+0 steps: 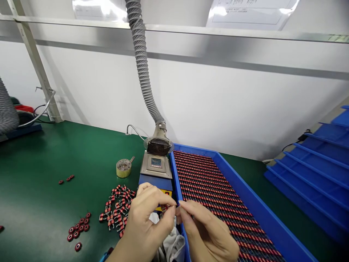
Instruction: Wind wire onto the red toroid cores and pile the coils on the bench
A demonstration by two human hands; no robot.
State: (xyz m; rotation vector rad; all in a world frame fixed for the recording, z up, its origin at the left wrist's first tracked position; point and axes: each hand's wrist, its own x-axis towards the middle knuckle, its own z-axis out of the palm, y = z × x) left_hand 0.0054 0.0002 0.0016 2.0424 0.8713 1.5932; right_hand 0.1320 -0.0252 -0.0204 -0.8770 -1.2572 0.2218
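Head view, left hand (148, 218): thumb and forefinger pinched on small red part (164, 207), mostly hidden by fingers.
Head view, right hand (208, 231): fingertips pinched together just beside the left's; can't tell what's in them.
Part position: by left fingertips, near left wall of blue tray (263, 213).
Tray: rows of red parts.
Green bench (89, 153): loose red pile (118, 217), yellow tin (123, 174), metal-topped unit (147, 168).
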